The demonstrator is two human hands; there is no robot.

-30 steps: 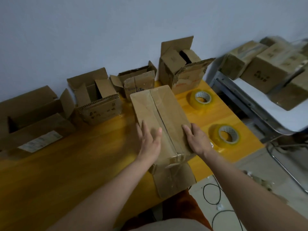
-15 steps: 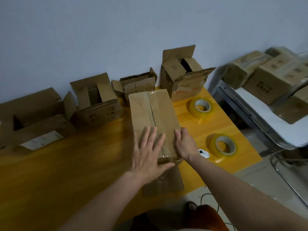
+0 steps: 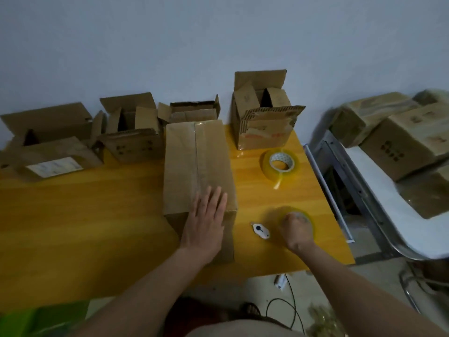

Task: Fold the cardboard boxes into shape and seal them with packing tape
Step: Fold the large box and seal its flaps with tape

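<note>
A closed brown cardboard box (image 3: pixel 194 164) lies lengthwise on the yellow table (image 3: pixel 85 215), with clear tape along its top seam. My left hand (image 3: pixel 206 224) lies flat with spread fingers on the box's near right corner. To the right, my right hand (image 3: pixel 295 231) has its fingers closed on the near roll of yellowish packing tape (image 3: pixel 309 218), which stays on the table. A second tape roll (image 3: pixel 280 164) sits farther back with a loose end trailing. A small white cutter (image 3: pixel 261 231) rests between the box and my right hand.
Several open cardboard boxes (image 3: pixel 261 117) line the wall at the back of the table. Sealed boxes (image 3: pixel 401 139) are stacked on a white-topped metal stand (image 3: pixel 388 215) to the right. A black cable (image 3: pixel 289 305) lies on the floor near the table's front edge.
My right hand left the box and moved right onto the near tape roll. My left hand slid toward the box's near right corner. The camera view shifted so the box lies straighter.
</note>
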